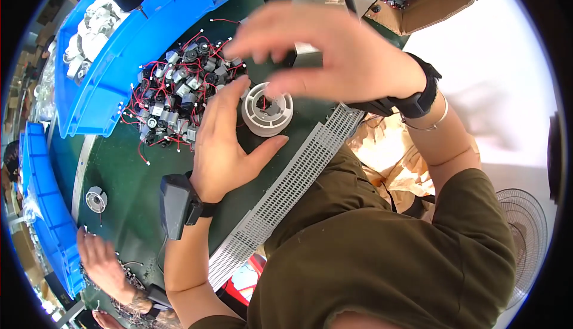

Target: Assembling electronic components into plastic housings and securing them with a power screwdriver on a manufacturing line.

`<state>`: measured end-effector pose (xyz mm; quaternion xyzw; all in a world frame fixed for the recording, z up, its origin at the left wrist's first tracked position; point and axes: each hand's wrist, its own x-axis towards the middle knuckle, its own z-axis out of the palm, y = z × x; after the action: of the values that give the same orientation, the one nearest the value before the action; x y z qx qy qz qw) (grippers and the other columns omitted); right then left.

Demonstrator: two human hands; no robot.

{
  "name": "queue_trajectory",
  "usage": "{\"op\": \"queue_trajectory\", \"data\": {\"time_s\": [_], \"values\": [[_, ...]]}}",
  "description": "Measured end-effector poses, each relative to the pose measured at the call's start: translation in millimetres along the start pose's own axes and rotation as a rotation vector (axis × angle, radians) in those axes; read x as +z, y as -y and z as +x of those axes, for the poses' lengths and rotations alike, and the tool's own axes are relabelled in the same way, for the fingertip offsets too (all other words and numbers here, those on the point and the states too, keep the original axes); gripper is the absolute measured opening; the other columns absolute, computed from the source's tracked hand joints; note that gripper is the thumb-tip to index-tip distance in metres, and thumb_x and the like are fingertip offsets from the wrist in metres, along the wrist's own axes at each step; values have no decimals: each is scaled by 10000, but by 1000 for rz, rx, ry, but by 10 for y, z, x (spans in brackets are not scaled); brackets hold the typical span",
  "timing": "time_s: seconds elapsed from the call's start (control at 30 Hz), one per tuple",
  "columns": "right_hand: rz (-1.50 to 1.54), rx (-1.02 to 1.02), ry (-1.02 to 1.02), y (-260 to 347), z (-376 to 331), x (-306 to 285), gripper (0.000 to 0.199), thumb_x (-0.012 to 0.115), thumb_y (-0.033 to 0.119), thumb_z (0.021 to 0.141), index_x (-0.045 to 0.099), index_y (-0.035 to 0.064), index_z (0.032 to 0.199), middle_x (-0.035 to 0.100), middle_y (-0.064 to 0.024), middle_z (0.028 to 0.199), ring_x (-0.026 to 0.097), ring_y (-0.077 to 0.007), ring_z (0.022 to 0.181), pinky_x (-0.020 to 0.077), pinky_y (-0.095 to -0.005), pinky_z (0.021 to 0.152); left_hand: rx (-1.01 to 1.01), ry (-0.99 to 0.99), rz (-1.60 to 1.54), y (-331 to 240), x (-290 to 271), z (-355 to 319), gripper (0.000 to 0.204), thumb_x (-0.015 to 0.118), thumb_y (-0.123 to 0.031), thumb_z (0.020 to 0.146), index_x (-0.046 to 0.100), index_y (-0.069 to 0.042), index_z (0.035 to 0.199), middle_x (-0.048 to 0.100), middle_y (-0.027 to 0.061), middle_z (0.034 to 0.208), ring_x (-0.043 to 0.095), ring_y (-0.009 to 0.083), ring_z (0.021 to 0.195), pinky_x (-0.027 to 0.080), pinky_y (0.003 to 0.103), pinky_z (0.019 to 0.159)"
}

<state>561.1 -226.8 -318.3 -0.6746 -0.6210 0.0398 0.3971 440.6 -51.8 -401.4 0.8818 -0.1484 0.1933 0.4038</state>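
One white housing [268,121] stood by the desk's [130,180] near edge, my left hand [224,165] around it, fingers wide, seemingly for steadiness; my right hand [352,63] hovered, fingers spread.

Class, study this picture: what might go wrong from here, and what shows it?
Snagging: the red-wired motors lie tangled in a heap, so lifting one might drag others.
Knocking: the blurred right hand is partly over the white round part and might bump it.
Crowding: the left hand lies between heap and part, so might nudge either.
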Motion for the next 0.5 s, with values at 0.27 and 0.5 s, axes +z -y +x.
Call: {"op": "queue_trajectory", "data": {"time_s": [0.27, 0.5], "values": [[267, -96, -841, 23, 1173, 1, 491, 718, 247, 788, 488, -78, 1076, 559, -66, 886, 554, -123, 734, 468, -252, 640, 64, -187, 131, -88, 115, 84, 258, 722, -91, 686, 637, -4, 914, 577, 106, 961, 563, 277, 842, 466, 353, 727], [791, -179, -296, -50, 1604, -265, 214, 712, 167, 785, 583, 3, 833, 571, -36, 715, 552, -115, 637, 452, -254, 555, 141, -118, 298, -193, 110, 172, 156, 664, -34, 643, 634, -34, 797, 588, 67, 902, 566, 249, 815, 465, 365, 753]]}}
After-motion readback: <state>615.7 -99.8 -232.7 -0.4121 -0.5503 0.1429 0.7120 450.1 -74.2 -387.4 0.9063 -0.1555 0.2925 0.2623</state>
